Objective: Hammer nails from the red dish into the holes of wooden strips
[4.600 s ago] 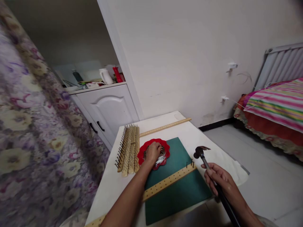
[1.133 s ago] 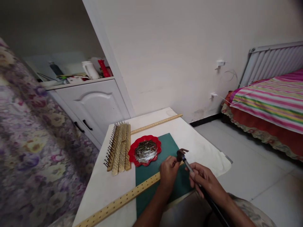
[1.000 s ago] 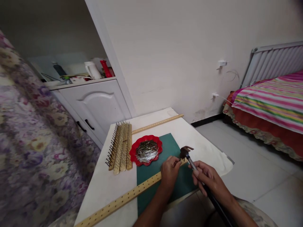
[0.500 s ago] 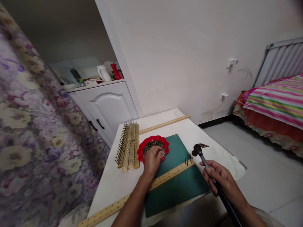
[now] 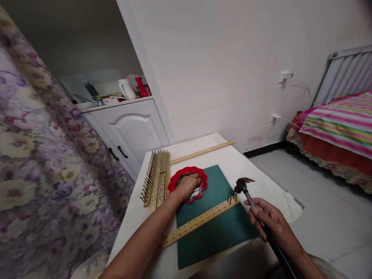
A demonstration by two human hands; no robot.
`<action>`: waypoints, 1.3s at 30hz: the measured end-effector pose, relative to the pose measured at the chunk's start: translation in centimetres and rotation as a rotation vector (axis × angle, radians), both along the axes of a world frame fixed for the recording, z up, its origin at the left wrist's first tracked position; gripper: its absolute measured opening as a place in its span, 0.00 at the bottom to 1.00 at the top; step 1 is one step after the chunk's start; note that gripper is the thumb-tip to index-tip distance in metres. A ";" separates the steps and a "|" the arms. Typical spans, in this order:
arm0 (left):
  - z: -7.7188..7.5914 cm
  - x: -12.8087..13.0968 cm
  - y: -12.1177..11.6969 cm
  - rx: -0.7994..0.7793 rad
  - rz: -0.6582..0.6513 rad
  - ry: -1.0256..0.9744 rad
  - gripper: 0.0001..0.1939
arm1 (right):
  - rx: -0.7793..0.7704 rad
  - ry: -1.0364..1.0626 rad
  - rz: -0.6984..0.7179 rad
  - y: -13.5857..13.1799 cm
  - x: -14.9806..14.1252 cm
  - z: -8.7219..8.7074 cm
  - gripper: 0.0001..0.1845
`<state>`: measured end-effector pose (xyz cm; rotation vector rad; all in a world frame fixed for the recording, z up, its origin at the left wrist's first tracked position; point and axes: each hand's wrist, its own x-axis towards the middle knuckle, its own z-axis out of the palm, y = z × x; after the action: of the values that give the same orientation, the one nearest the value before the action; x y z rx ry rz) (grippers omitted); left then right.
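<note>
My left hand (image 5: 189,185) reaches down into a red scalloped bowl (image 5: 204,173) of nails (image 5: 195,192); its fingertips are hidden among them. My right hand (image 5: 269,217) grips the handle of a claw hammer (image 5: 243,186), its head raised beyond the right end of a drilled wooden strip (image 5: 200,221). Several nails (image 5: 231,198) stand upright in that end of the strip. The strip lies across a green mat (image 5: 215,244), with rows of small holes along it, and my left forearm covers part of it.
Left of the bowl, wooden strips full of nails (image 5: 158,178) lie side by side on the white table (image 5: 133,228). Another wooden strip (image 5: 203,152) lies along the table's back. A flowered curtain (image 5: 58,174) hangs at left; a bed (image 5: 340,124) stands at right.
My left hand has moved deeper into the bowl and slightly up over the nails, its forearm swinging lower left. The right hand and hammer have barely moved.
</note>
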<state>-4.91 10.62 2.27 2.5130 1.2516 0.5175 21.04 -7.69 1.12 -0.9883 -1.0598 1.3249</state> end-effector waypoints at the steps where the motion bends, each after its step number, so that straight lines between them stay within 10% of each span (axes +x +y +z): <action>1: 0.0 -0.1 0.0 0.002 -0.006 -0.015 0.08 | 0.001 0.000 -0.002 0.0 0.0 0.0 0.15; 12: 0.9 1.2 -4.2 0.112 0.094 -0.341 0.05 | 0.013 0.031 -0.010 0.0 0.0 -0.3 0.14; 18: -1.8 5.5 -8.8 -0.330 0.089 -0.645 0.05 | 0.006 0.036 -0.019 0.0 0.0 -0.2 0.15; 24: -4.7 7.0 -9.0 -0.296 0.145 -0.632 0.05 | 0.007 0.021 -0.025 0.1 0.1 -0.1 0.16; 39: -4.5 7.1 -9.2 -0.188 0.143 -0.536 0.05 | 0.015 0.025 0.108 -0.5 -0.8 0.1 0.15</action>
<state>2.17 1.41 -2.23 1.9535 1.1980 0.9778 20.25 -8.16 1.22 -0.9117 -1.1159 1.4110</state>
